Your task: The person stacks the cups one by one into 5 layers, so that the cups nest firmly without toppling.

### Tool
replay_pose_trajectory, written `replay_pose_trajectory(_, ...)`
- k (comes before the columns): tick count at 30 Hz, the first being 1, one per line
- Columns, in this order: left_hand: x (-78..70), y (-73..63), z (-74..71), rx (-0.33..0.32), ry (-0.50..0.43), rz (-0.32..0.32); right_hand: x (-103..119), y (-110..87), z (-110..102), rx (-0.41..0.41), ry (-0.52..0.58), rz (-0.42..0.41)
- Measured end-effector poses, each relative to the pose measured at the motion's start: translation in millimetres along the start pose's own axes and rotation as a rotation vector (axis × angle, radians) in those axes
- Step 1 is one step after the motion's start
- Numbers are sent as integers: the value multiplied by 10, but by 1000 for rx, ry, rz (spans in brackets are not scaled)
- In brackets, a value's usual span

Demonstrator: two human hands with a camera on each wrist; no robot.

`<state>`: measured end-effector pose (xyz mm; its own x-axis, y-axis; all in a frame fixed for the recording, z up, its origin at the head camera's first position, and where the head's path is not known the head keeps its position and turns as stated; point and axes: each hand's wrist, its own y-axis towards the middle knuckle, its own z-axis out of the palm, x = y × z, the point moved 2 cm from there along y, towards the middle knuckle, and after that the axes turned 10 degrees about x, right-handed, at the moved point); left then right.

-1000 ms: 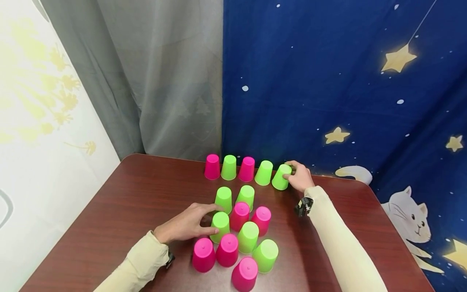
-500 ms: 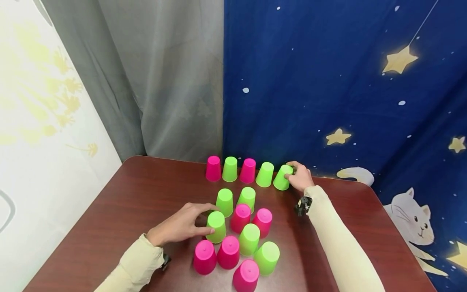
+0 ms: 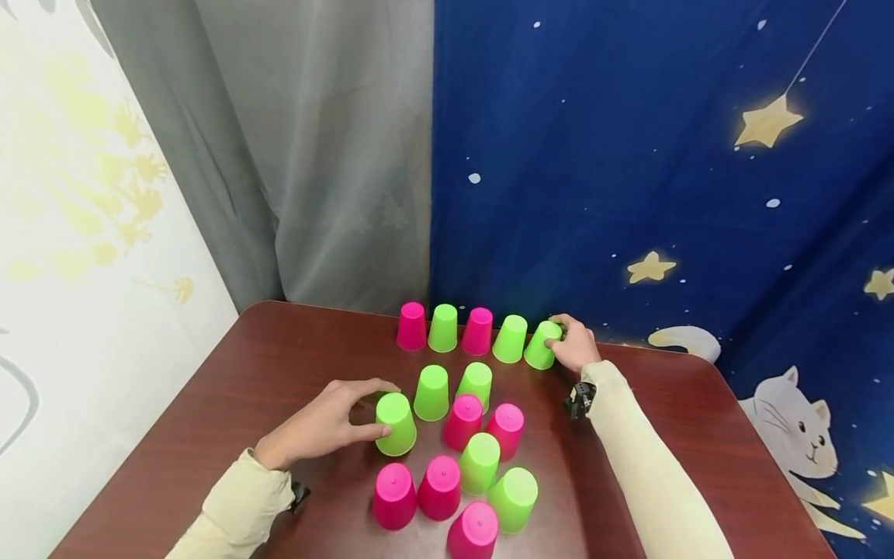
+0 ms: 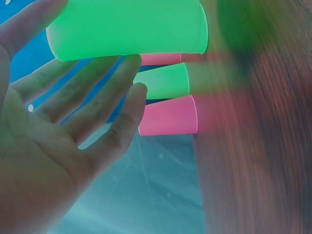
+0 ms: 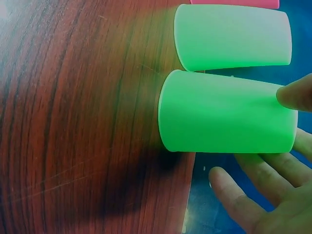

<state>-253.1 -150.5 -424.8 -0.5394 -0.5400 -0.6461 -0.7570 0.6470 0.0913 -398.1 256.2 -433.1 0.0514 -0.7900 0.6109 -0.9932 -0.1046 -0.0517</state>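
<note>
My left hand (image 3: pixel 324 421) grips an upside-down green cup (image 3: pixel 395 425) between thumb and fingers, left of the middle group. In the left wrist view the thumb lies on the near side of this cup (image 4: pixel 129 29), the fingers reaching behind it. At the right end of the back row, my right hand (image 3: pixel 576 345) holds another upside-down green cup (image 3: pixel 541 347) near its closed top. The right wrist view has the thumb on that cup's side (image 5: pixel 224 114), its rim down at the table, with fingers on the far side.
Along the table's (image 3: pixel 279 357) back edge, a pink cup (image 3: pixel 412 327), a green, another pink (image 3: pixel 478 331) and a green cup (image 3: pixel 511 339) stand in a row. Several upside-down pink and green cups (image 3: pixel 479 463) cluster mid-table towards the front. Curtains (image 3: pixel 559 155) hang behind.
My left hand has drawn its green cup left and slightly back, out of the middle group. My right hand stays on the cup at the row's end. The view has tilted up slightly.
</note>
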Motion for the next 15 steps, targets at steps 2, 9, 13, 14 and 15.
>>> replay_pose_trajectory(2, 6, -15, -18, -22, 7, 1, -12, 8, 6, 4, 7, -6)
replay_pose_trajectory(9, 22, -38, -112, -102, 30, 25, -68, 3, 12, 21, 35, -60)
replay_pose_trajectory(13, 29, -24, -175, -115, 48, 34, -108, -59, -13, 27, 42, -70)
replay_pose_trajectory(14, 32, -18, -192, -116, 53, 36, -119, -74, -21, 28, 44, -69)
replay_pose_trajectory(15, 36, -11, -211, -117, 59, 36, -126, -92, -32, 26, 42, -73)
